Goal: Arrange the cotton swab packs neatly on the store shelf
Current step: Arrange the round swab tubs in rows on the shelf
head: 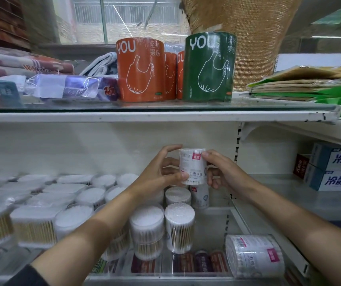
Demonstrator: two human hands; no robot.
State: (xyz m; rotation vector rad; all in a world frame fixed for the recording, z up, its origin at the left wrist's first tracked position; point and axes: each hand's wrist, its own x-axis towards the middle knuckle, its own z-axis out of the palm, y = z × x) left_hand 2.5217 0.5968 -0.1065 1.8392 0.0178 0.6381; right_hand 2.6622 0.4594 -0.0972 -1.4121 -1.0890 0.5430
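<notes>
A round white cotton swab pack (192, 165) with a pink label is held upright in the air above the lower shelf, near its back wall. My left hand (161, 168) grips its left side and my right hand (221, 170) grips its right side. Below it several round swab packs (178, 226) stand upright in rows on the shelf (213, 230). Square and round swab packs (41, 203) fill the shelf's left part. One more round pack (254, 255) lies on its side at the shelf's front right.
The upper shelf (144, 116) carries orange (140, 69) and green (208, 67) rolls of bags, wrapped packs at left and flat packets at right. Toothpaste boxes (334, 168) are stacked on the neighbouring shelf to the right. A perforated upright (236, 145) divides the two bays.
</notes>
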